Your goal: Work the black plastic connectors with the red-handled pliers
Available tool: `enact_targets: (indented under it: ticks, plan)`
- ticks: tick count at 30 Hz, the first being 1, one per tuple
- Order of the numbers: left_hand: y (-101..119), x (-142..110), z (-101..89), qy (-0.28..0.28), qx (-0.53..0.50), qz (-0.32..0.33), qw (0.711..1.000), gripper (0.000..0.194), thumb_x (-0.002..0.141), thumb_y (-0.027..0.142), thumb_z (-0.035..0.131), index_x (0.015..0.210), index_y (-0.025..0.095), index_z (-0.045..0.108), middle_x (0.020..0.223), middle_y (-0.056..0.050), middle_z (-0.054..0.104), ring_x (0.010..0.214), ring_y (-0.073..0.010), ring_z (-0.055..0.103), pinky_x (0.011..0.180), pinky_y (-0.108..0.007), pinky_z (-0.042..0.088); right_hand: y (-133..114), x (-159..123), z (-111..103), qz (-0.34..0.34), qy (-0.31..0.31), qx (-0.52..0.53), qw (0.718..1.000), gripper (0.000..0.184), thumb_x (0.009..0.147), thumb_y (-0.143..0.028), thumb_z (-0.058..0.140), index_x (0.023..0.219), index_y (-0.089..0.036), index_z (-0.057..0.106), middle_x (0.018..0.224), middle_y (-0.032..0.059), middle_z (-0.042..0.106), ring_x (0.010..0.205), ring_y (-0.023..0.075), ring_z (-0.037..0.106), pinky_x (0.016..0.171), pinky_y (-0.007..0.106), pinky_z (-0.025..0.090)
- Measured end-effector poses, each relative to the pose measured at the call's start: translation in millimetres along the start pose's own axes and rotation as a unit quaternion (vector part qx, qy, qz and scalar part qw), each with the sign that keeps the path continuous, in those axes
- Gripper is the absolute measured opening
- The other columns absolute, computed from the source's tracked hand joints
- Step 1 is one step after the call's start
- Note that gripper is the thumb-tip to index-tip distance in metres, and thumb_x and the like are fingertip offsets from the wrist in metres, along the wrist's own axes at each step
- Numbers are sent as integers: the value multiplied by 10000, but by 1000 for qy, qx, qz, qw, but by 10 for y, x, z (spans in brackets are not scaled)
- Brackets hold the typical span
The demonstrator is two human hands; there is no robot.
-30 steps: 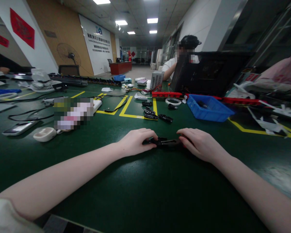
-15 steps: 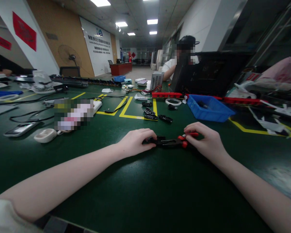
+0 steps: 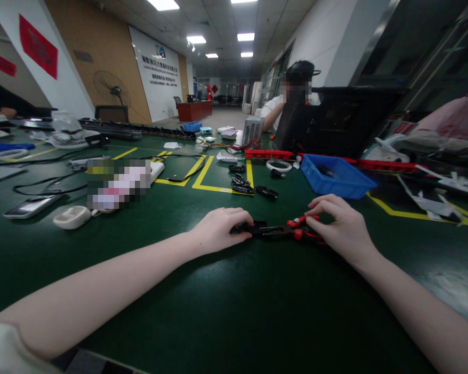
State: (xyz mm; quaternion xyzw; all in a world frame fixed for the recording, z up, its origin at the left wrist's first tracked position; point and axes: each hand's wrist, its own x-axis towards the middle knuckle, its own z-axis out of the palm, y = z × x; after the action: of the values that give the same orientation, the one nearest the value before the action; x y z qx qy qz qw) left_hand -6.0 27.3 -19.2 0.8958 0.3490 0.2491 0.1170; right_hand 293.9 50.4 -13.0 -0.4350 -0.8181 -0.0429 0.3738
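My left hand [image 3: 224, 228] is closed, thumb and fingertips pinching a small dark part [image 3: 260, 225] whose exact kind I cannot make out. Pliers with red and black handles [image 3: 296, 228] lie low over the table, their long jaws pointing left against or beside that part. My right hand [image 3: 341, 226] has thumb and forefinger pinched at the end of the pliers' upper handle. The lower handle sits apart from it, reaching back under the hand. Whether the jaws grip the dark part is too dim to tell.
Several black pieces [image 3: 242, 182] lie ahead on the green table [image 3: 234, 311]. Beyond my right hand stands a blue bin [image 3: 337, 179]. Phones, a cream case [image 3: 72, 217] and cables are at the left. A person [image 3: 273, 109] sits behind a black computer case [image 3: 335, 119].
My right hand has shifted slightly right, with its fingers now farther out along the pliers' upper handle. More of the lower handle shows. My left hand has stayed nearly in place.
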Motion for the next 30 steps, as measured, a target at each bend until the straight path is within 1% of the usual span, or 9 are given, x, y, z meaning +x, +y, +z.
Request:
enact_targets:
  ticks: [6,13,18,20,21,23,25,27,30]
  plan:
    - [-10,-8,1,-4,-14,-3,1000,196,882,241,629,1073,226,589,1081,-14,650,910,-172,636,802,-314,513,12,0,-1,13,-58,20,998,31,811,-255,584,794,-230,592,921,62,614,880,245,607,776,424,506]
    - [-24,-14,14,-2,-20,5,1000,209,877,229,636,1079,222,581,1080,-10,643,923,-171,630,810,-310,509,22,-3,4,26,-58,30,998,105,785,-272,608,695,-228,573,911,62,628,850,238,621,755,416,517]
    - [-24,-14,8,-4,-18,-1,1000,209,875,230,638,1076,219,579,1083,-16,642,920,-176,634,801,-313,511,30,9,-43,22,-33,38,998,157,807,-329,609,691,-230,574,943,72,642,868,244,634,770,421,525]
    - [-18,-15,0,-7,-21,0,1000,210,877,230,636,1078,218,578,1090,-19,641,924,-176,633,806,-316,512,63,2,-80,32,-64,41,997,167,808,-396,632,787,-232,610,958,74,663,882,259,648,780,432,538]
    - [-14,-15,-4,-8,-21,0,1000,208,879,230,634,1078,217,577,1092,-20,641,927,-176,633,808,-317,512,87,-8,-96,37,-94,41,994,232,791,-441,658,890,-233,632,984,79,676,899,273,656,783,442,546]
    - [-9,-14,-13,-7,-23,1,1000,201,882,228,630,1075,214,577,1094,-22,640,933,-178,630,808,-318,512,147,-41,-113,53,-164,30,985,528,736,-519,713,1172,-243,602,1107,102,675,987,312,656,811,473,554]
    - [-9,-10,-20,-6,-28,-1,1000,196,882,224,628,1072,213,578,1092,-24,639,932,-179,628,802,-318,512,204,-88,-99,42,-205,8,978,707,695,-558,741,1302,-252,545,1216,126,632,1082,343,622,860,509,542]
    - [-15,-5,-25,-10,-42,-4,999,198,880,221,631,1071,212,579,1090,-24,637,925,-177,627,798,-315,514,240,-132,-64,20,-216,-13,976,715,720,-560,721,1342,-271,520,1254,124,602,1126,342,597,892,516,529]
    - [-33,3,-30,-16,-72,-11,997,198,874,210,635,1065,208,584,1097,-31,629,890,-166,624,769,-304,517,241,-162,-25,2,-218,-33,975,569,806,-532,644,1308,-284,540,1236,112,592,1085,315,609,857,483,544]
